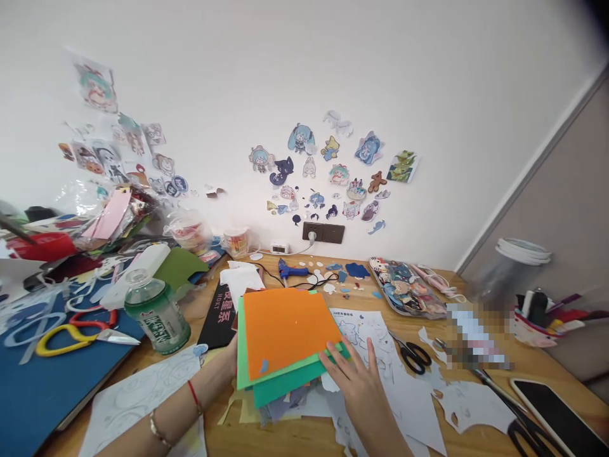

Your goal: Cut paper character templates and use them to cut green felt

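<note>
Sheets (292,330) at clock ctr, over table (266,438). L hand (233,357) at 8 o'c, fingers hidden, can't tell grip. R hand (359,377) at 4 o'c, fingers spread, touching edge. Glue gun (295,271) at 12.

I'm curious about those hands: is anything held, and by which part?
A stack of coloured paper: the left hand, mostly hidden, seems to hold its left side; the right hand touches its lower right corner.

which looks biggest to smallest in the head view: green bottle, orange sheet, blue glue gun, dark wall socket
1. orange sheet
2. green bottle
3. dark wall socket and blue glue gun: too close in apparent size to rank firmly
</note>
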Action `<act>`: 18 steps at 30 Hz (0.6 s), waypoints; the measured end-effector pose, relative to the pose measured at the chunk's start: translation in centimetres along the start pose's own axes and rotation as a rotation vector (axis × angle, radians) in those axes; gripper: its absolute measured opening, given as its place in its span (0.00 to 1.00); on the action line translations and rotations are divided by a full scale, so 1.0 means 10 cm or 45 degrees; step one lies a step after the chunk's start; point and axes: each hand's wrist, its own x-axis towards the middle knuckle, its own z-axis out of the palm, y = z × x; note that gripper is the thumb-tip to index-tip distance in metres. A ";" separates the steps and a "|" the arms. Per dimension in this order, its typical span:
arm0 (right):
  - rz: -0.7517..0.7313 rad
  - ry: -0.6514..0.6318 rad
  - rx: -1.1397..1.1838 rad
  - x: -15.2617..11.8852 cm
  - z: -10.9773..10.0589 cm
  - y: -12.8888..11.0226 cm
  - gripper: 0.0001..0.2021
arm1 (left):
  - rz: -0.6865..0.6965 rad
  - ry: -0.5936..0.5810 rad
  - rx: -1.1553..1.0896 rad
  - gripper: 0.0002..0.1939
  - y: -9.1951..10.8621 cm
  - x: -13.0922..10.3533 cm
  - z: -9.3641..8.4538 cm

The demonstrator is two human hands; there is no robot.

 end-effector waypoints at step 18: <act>0.245 -0.973 0.966 0.33 -0.40 0.47 0.32 | 0.460 -0.346 1.287 0.35 0.19 0.12 0.43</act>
